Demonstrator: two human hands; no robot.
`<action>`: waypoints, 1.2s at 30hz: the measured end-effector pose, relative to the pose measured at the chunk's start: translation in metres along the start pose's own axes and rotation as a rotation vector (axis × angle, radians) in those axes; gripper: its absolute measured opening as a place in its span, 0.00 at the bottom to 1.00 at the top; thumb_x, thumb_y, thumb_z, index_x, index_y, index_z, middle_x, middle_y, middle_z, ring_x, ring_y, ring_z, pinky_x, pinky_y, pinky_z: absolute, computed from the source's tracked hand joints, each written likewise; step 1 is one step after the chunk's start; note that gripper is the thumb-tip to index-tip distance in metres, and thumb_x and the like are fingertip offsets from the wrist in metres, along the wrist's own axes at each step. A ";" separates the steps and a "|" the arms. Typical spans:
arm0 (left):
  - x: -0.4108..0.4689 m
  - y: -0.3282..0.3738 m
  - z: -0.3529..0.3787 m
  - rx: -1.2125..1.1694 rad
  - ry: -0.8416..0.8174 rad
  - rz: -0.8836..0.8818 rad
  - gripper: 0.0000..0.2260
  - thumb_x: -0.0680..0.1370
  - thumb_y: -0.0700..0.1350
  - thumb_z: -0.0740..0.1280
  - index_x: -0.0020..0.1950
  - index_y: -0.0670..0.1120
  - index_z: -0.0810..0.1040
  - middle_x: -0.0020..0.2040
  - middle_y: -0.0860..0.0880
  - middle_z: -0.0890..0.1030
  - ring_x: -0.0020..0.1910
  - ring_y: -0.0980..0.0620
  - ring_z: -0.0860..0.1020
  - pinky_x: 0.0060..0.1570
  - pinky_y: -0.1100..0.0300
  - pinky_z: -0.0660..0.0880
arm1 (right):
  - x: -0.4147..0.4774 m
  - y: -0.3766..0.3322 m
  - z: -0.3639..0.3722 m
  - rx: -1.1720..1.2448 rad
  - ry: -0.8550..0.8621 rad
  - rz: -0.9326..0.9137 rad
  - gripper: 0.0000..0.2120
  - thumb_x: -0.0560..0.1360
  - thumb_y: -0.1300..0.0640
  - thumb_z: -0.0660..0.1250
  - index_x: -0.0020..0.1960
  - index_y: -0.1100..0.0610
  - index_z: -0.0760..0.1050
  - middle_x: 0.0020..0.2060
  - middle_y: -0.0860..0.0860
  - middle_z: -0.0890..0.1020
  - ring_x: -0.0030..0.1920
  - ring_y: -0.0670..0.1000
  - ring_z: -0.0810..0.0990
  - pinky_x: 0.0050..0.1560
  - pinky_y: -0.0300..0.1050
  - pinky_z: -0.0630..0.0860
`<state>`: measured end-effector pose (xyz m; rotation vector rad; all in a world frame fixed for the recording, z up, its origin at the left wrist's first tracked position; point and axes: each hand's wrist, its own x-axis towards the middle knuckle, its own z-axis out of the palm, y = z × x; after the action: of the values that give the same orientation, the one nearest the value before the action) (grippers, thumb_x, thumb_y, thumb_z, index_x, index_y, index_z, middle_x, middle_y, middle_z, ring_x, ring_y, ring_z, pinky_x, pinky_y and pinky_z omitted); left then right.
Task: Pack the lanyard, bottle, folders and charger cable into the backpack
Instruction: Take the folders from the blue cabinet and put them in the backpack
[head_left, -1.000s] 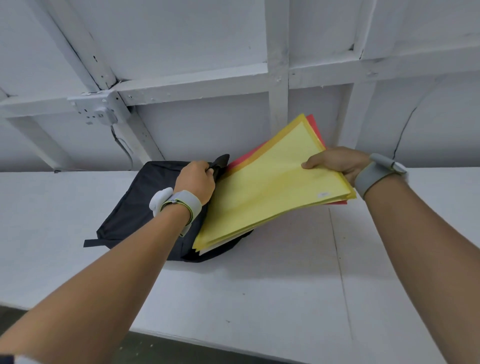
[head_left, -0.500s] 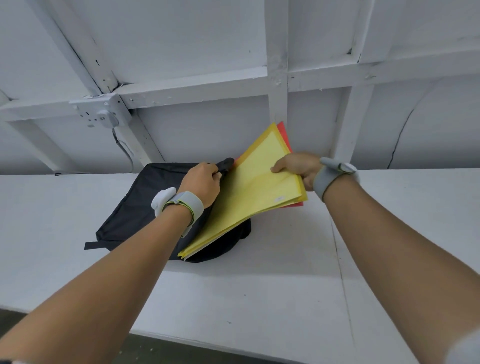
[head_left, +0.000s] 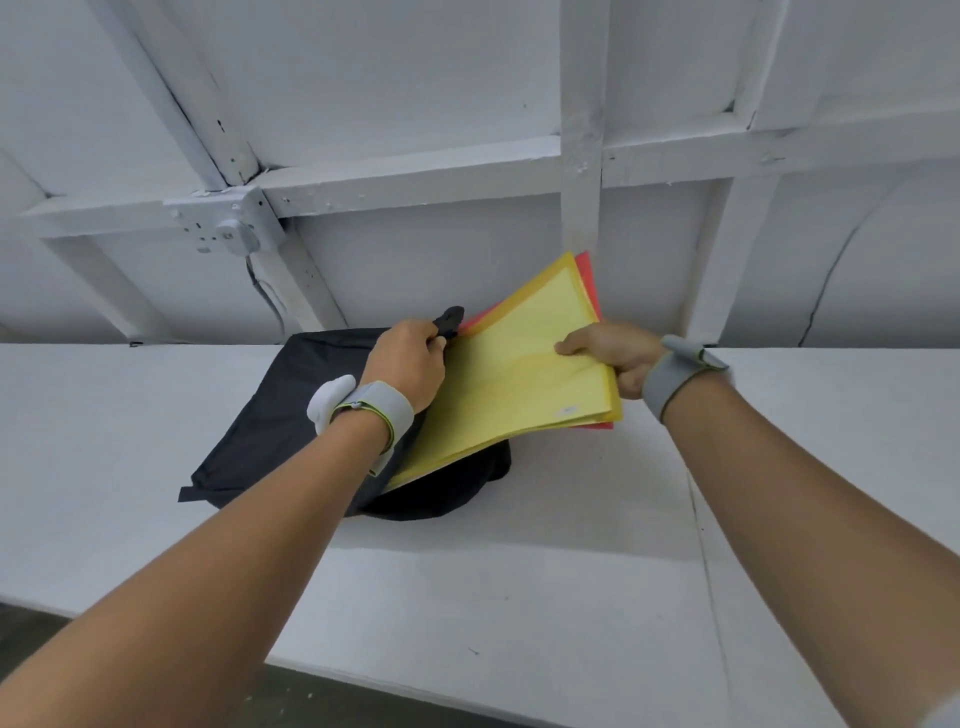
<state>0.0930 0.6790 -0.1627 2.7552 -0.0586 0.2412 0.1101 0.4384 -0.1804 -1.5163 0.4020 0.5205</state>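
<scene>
A black backpack (head_left: 291, 415) lies flat on the white table (head_left: 519, 597), its opening facing right. My left hand (head_left: 410, 364) grips the backpack's upper flap at the opening and holds it up. My right hand (head_left: 613, 353) pinches the right edge of a stack of folders (head_left: 514, 384), yellow on top and red beneath. The folders tilt down to the left, and their lower left edge sits inside the backpack's mouth. Lanyard, bottle and charger cable are not in sight.
A white wall with raised beams stands behind the table. A wall socket (head_left: 228, 223) with a plug and a cable running down sits at upper left. The table's front edge runs along the bottom, with dark floor below it.
My right hand has moved left with the folders, sliding their lower edge further into the backpack's mouth. My left hand keeps its hold on the flap.
</scene>
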 end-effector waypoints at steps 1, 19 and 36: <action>0.003 -0.003 -0.004 0.012 0.006 -0.029 0.11 0.82 0.45 0.59 0.45 0.41 0.77 0.40 0.43 0.78 0.39 0.41 0.76 0.37 0.56 0.70 | -0.004 -0.009 -0.009 -0.015 0.000 -0.021 0.16 0.76 0.64 0.68 0.63 0.63 0.72 0.50 0.58 0.82 0.46 0.57 0.83 0.39 0.51 0.80; 0.007 -0.038 -0.014 -0.021 -0.014 -0.238 0.14 0.82 0.47 0.58 0.51 0.40 0.79 0.45 0.40 0.79 0.47 0.39 0.76 0.44 0.56 0.69 | -0.004 0.075 -0.094 0.060 0.072 0.031 0.19 0.76 0.61 0.69 0.66 0.60 0.73 0.55 0.59 0.82 0.51 0.60 0.82 0.47 0.55 0.80; -0.008 0.003 -0.009 0.003 -0.035 0.003 0.11 0.82 0.47 0.59 0.49 0.43 0.78 0.41 0.44 0.79 0.38 0.43 0.75 0.36 0.57 0.68 | 0.023 0.036 -0.010 -0.063 -0.070 -0.090 0.17 0.75 0.62 0.70 0.63 0.61 0.75 0.51 0.58 0.84 0.45 0.58 0.84 0.41 0.49 0.81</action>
<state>0.0832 0.6793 -0.1551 2.7624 -0.0722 0.1934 0.1102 0.4293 -0.2233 -1.5642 0.2636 0.5177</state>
